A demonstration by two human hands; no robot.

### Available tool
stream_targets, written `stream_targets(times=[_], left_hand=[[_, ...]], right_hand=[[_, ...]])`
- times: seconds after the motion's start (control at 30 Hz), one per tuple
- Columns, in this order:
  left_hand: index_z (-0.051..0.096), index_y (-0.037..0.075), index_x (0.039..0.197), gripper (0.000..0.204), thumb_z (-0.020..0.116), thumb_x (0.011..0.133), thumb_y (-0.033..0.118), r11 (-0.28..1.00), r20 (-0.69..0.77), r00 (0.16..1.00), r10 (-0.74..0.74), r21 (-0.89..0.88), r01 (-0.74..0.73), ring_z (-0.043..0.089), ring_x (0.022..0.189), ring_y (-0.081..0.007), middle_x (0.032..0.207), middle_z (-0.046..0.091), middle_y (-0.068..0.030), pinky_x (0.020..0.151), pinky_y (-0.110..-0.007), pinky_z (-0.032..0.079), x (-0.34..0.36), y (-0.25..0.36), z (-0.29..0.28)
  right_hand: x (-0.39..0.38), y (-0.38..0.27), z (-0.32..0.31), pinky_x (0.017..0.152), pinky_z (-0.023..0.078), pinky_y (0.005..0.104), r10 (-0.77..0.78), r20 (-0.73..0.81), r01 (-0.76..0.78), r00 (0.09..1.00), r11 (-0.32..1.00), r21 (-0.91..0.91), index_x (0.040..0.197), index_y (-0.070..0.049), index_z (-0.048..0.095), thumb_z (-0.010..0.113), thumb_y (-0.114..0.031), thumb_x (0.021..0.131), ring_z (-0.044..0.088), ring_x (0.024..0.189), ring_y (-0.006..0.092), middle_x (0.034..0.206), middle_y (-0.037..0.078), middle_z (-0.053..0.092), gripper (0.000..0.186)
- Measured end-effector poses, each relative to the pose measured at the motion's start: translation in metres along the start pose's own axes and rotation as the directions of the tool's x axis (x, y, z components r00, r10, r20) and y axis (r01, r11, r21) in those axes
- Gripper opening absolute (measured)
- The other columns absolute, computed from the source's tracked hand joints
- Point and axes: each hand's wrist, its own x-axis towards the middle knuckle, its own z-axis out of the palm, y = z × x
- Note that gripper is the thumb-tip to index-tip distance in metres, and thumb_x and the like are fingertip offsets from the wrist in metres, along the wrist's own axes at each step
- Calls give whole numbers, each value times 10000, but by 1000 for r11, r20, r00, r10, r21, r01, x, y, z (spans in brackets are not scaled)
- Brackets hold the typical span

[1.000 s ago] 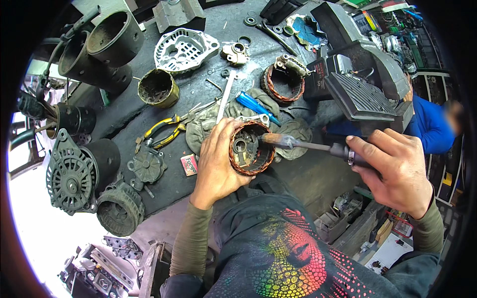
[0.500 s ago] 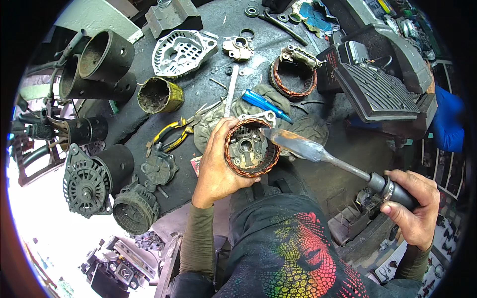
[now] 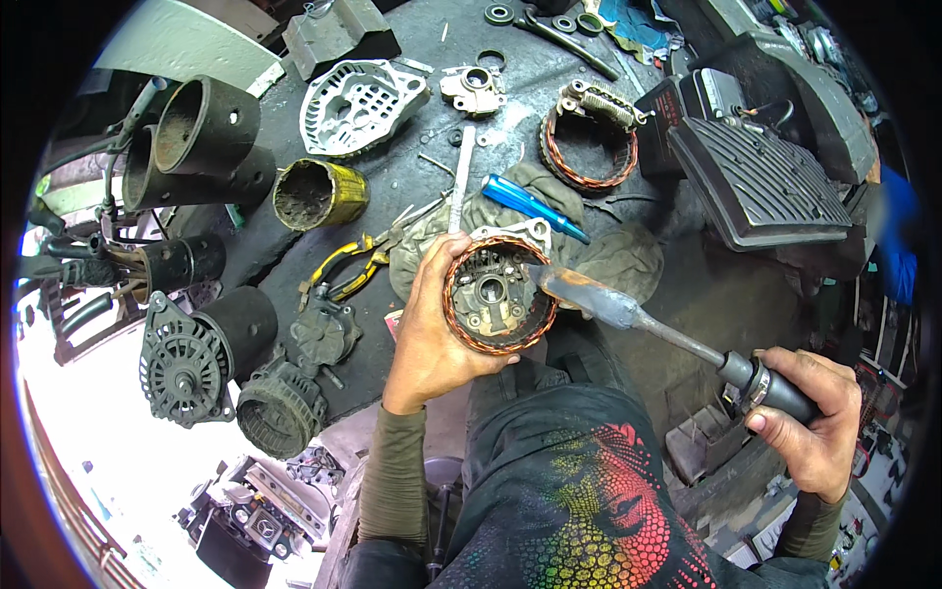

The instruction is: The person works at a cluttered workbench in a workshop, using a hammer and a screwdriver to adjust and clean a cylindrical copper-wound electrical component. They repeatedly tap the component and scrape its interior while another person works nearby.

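My left hand is wrapped round the left side of an alternator stator, a ring wound with copper wire. Inside the ring shows a metal housing with a round bore. A heavy soldering iron with a broad, heat-stained tip is gripped by its black handle in my right hand. Its tip reaches the right inner edge of the ring; whether it touches is unclear. Just beyond the stator, a blue tapered tube-shaped tool lies on a crumpled grey-green cloth.
Left of the stator lie yellow-handled pliers, a yellow tin and an alternator. Farther back are a pale end housing and another stator. A ribbed black case stands at right.
The view has shifted slightly, so the bench things sit a little differently in the picture. Both hands keep their holds, and the iron's tip stays at the ring's right side.
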Motion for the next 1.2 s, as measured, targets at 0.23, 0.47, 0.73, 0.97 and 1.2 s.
stream_targets(times=[0.23,0.47,0.73,0.97,1.2], left_hand=[[416,21,1543,1198,1003,523,242,997,7,998,67,-28,-67,413,1497,-410,1562,443,-211,1246,-475,365,-7,-1,2],[426,37,1554,1070,924,694,434,981,52,992,113,149,-120,373,1539,-376,1632,415,-182,1264,-473,326,-27,-15,12],[354,2,1623,815,633,971,404,889,-60,922,383,297,-350,289,1592,-341,1691,372,-163,1299,-460,212,-34,-15,11],[351,-32,1609,754,542,1015,390,800,-79,928,365,536,-269,309,1569,-415,1663,380,-230,1292,-523,214,-35,9,23],[335,-14,1616,1100,858,781,476,895,-53,946,318,345,-282,320,1553,-445,1649,361,-282,1277,-532,255,-35,2,23]], right_hand=[[11,-38,47,589,465,250,303,190,-340,934,584,737,1175,57,691,863,-242,876,592,653,117,806,63,675,456],[119,-154,181,477,350,231,-224,235,-246,946,-23,969,1278,-15,583,653,-204,1048,447,573,67,823,21,525,305],[189,-247,268,460,375,237,-164,166,-194,972,-172,966,1055,-137,573,647,-220,1062,481,568,82,814,14,577,111],[197,-255,287,486,448,292,-214,200,-223,956,-88,971,1072,-103,576,651,-277,1074,578,604,133,832,42,630,190],[136,-144,234,715,522,259,-433,130,79,892,433,898,1526,31,479,677,-382,1065,617,876,90,985,42,672,650]])
